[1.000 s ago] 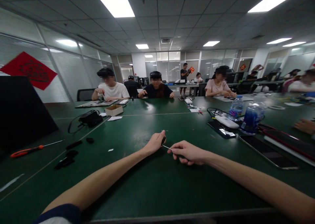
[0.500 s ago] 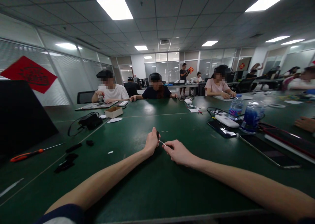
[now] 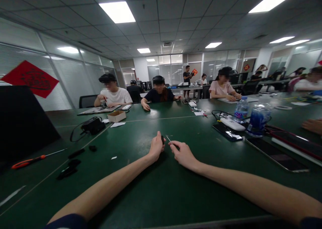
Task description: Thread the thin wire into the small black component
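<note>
Head view, logged from my remote station: green tabletop (image 3: pixel 141 195) beneath both hands, held apart. My left hand (image 3: pixel 156 148) clamps a small black object (image 3: pixel 162 140); right hand (image 3: pixel 183 155) pinches a thin metal pin (image 3: pixel 169 139), its tip just beside that object.

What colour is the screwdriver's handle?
Its handle is orange with black, shown in the head view.

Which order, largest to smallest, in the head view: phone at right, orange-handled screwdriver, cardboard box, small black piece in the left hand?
1. Phone and orange-handled screwdriver: similar length in view, and nearness to the camera makes it unsure, so not ranked.
2. Cardboard box.
3. Small black piece in the left hand.
</note>
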A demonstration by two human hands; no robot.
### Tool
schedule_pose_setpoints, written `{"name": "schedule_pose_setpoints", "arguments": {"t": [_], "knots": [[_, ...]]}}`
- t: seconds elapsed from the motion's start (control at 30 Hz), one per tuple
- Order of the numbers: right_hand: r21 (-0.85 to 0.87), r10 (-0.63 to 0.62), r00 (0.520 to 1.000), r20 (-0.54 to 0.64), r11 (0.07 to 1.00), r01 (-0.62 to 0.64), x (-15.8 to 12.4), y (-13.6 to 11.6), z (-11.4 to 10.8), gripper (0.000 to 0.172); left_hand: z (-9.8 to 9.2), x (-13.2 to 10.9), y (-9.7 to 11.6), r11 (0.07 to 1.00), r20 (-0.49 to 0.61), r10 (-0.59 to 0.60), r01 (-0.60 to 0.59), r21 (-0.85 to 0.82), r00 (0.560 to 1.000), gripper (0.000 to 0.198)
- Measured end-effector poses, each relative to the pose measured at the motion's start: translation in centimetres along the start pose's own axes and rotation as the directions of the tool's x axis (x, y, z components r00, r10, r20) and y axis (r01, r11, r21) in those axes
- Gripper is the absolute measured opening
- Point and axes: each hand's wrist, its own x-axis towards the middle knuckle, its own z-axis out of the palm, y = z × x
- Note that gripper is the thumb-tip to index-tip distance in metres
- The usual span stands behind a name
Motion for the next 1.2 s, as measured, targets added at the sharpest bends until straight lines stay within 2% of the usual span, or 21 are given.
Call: {"name": "schedule_pose_setpoints", "arguments": {"t": [0.13,0.27,0.33,0.47,0.6,0.73,0.9,0.97,1.07,1.2], "knots": [[-0.052,-0.04,0.999,-0.002,0.998,0.04,-0.9,0.2,-1.2,0.038,-0.2,0.4,-0.4,0.992,0.054,-0.016,0.023,-0.125,0.998,0.057],[-0.202,-0.243,0.969,-0.056,0.953,0.227,-1.6,0.5,-2.8,0.032,-0.5,0.3,-0.4,0.985,0.221,-0.002,0.04,-0.17,0.975,0.054],[-0.299,-0.314,0.949,-0.027,0.909,0.292,-1.9,0.7,-3.2,0.031,-0.6,0.2,-0.2,0.979,0.296,0.018,0.044,-0.2,0.955,0.052],[-0.444,-0.347,0.936,0.066,0.829,0.339,-1.9,1.2,-3.6,0.031,-1.0,0.0,0.4,0.956,0.392,0.021,0.096,-0.276,0.92,0.045],[-0.534,-0.341,0.933,0.114,0.771,0.347,-1.6,2.4,-4.8,0.03,-1.4,-0.3,1.2,0.934,0.399,0.002,0.141,-0.328,0.917,0.036],[-0.524,-0.328,0.943,0.058,0.794,0.308,-1.1,3.5,-5.7,0.03,-1.6,-0.2,1.2,0.928,0.38,-0.002,0.143,-0.344,0.925,0.029],[-0.483,-0.311,0.948,0.067,0.821,0.304,-1.1,3.4,-5.1,0.03,-1.7,0.6,0.0,0.938,0.369,0.042,0.09,-0.334,0.929,0.039],[-0.481,-0.31,0.948,0.076,0.821,0.307,-1.2,3.2,-4.8,0.029,-1.7,0.6,-0.2,0.941,0.377,0.061,0.073,-0.331,0.924,0.036],[-0.483,-0.31,0.948,0.065,0.822,0.302,-1.2,2.9,-4.6,0.029,-1.6,0.3,0.0,0.939,0.364,0.091,0.042,-0.342,0.927,0.032],[-0.491,-0.298,0.952,0.074,0.82,0.295,-1.2,2.8,-4.6,0.029,-1.4,-0.3,0.7,0.941,0.38,0.098,0.039,-0.336,0.92,0.037]]}}
